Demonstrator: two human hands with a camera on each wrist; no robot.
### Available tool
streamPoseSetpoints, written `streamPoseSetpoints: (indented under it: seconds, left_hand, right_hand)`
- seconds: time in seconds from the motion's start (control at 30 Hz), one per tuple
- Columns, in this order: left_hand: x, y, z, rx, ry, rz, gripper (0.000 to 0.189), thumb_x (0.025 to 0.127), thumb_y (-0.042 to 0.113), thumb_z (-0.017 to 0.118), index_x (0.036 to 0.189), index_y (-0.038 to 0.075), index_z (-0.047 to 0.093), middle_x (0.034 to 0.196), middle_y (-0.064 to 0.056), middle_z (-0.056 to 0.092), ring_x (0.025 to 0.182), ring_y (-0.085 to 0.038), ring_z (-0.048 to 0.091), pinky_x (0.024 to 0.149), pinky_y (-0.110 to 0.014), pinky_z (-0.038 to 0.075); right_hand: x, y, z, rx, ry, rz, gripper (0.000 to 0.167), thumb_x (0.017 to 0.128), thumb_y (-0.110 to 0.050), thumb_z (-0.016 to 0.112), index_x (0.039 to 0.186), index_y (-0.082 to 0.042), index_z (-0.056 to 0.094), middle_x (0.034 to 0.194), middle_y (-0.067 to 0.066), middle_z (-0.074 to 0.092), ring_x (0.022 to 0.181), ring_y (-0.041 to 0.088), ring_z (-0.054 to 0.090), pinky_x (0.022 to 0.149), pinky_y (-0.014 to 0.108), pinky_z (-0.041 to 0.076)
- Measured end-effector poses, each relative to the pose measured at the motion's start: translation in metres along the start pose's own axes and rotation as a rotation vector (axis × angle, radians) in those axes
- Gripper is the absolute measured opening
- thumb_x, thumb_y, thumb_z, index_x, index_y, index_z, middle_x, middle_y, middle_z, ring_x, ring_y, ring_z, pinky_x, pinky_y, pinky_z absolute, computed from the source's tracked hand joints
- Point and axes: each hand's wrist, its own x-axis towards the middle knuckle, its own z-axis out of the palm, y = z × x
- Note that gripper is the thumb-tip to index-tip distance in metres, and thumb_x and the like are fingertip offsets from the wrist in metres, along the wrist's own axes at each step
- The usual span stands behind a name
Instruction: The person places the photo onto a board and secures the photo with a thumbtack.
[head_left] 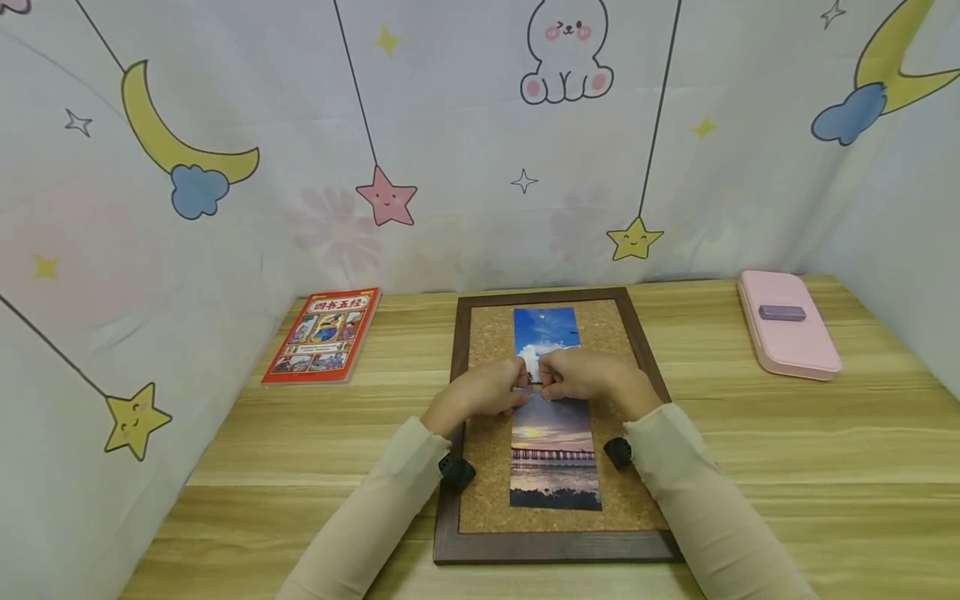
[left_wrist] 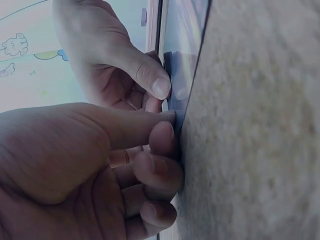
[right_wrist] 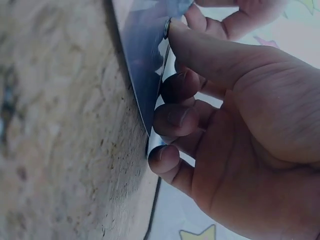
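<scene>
A cork board (head_left: 487, 492) in a dark brown frame lies on the table with two photos, one above the other. The upper photo (head_left: 543, 325) shows blue sky and cloud, with a small gold thumbtack (head_left: 542, 316) near its top. The lower photo (head_left: 555, 467) shows a sunset over a pier. My left hand (head_left: 498, 386) holds the lower photo's top area with curled fingers, its thumb tip against the surface. Beside it my right hand (head_left: 577, 375) has its thumb on a small round metallic thumbtack (right_wrist: 167, 28). The hands hide where the photos meet.
A red comic-style book (head_left: 322, 336) lies at the table's back left. At the back right is a pink case (head_left: 795, 342) with a greyish-purple strip. A patterned white curtain (head_left: 465, 125) hangs behind the wooden table (head_left: 360, 467).
</scene>
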Motion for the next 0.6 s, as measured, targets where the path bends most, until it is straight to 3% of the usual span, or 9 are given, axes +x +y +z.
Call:
streamPoseSetpoints:
  seconds: [0.23,0.6]
  left_hand:
    - [-0.0019,-0.0015,-0.0036,0.032,0.003,-0.008,0.012,0.099,0.017,0.064,0.096,0.009,0.056,0.069,0.000,0.062,0.058,-0.012,0.055,0.054,-0.025,0.039]
    - [-0.0040,-0.0085,-0.0080,-0.003,-0.011,0.010,0.021,0.094,0.018,0.072,0.102,0.006,0.057,0.077,-0.002,0.058,0.061,-0.013,0.052,0.057,-0.025,0.039]
  right_hand:
    - [0.0025,0.0011,-0.0012,0.009,0.021,-0.007,0.018,0.094,-0.015,0.072,0.087,-0.011,0.056,0.072,0.001,0.050,0.062,0.013,0.044,0.061,0.027,0.037]
    - [-0.0056,0.0077,-0.0050,0.077,-0.018,-0.031,0.015,0.092,-0.011,0.073,0.095,-0.008,0.059,0.075,0.002,0.049,0.065,0.014,0.043,0.063,0.028,0.037]
